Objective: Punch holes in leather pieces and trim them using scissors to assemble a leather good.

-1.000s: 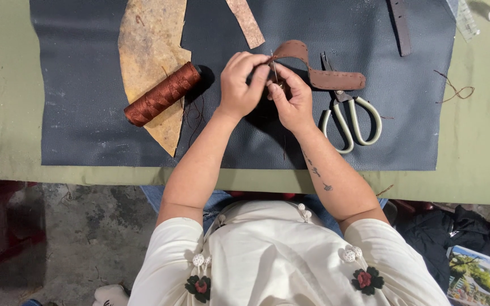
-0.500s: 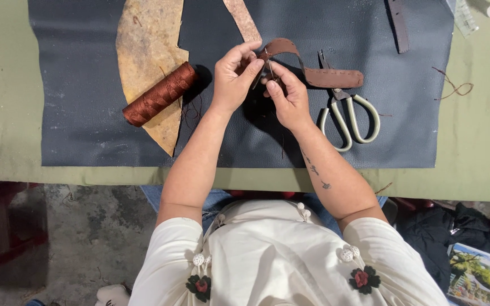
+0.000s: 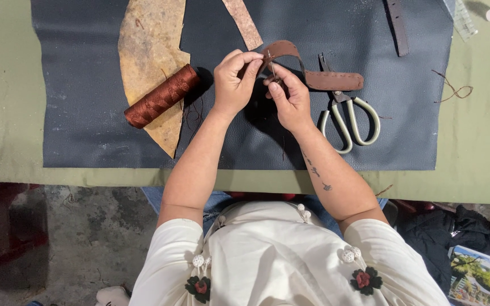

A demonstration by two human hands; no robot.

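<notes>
A brown leather strap, bent into a loop, lies over the dark leather sheet. My left hand pinches the strap's near end from the left. My right hand grips the same end from the right, fingers closed around it. A thin brown thread hangs down from between the hands. A spool of reddish-brown thread rests to the left on a tan leather offcut.
Pale-handled scissors lie just right of my right hand. Another tan strip and a dark strap sit at the far edge. A thread scrap lies on the green table. Dark bags lie on the floor at right.
Both hands have shifted a little on the strap end; the looped strap has lifted and moved slightly toward the far side. Spool and scissors have stayed put.
</notes>
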